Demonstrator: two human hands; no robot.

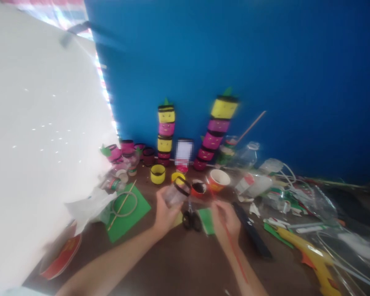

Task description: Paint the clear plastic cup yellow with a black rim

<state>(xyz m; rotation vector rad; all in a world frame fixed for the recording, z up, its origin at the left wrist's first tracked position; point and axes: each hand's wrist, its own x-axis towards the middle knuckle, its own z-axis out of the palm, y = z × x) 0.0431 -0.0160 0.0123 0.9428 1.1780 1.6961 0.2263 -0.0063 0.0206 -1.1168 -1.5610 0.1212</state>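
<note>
My left hand (pixel 165 213) is closed around a clear plastic cup section (pixel 174 196), whose upper rim carries a dark band. In my right hand (pixel 226 220) is a thin red paintbrush (pixel 234 246), its shaft running down along my forearm and its upper end blurred. Between the hands stands a small cup of dark paint (pixel 199 188), with scissors (pixel 191 220) lying just below it. A yellow ring-shaped cup (pixel 158 174) with a dark rim sits beyond my left hand. A white-and-red paper cup (pixel 219 180) is beyond my right hand.
Two stacks of yellow and magenta cups with faces, a shorter stack (pixel 165 131) and a taller stack (pixel 216 133), lean by the blue wall (pixel 265 61). Green sheets (pixel 142 205) lie left. At right are a black ruler-like strip (pixel 253 232), a yellow glue gun (pixel 305 246) and plastic scraps.
</note>
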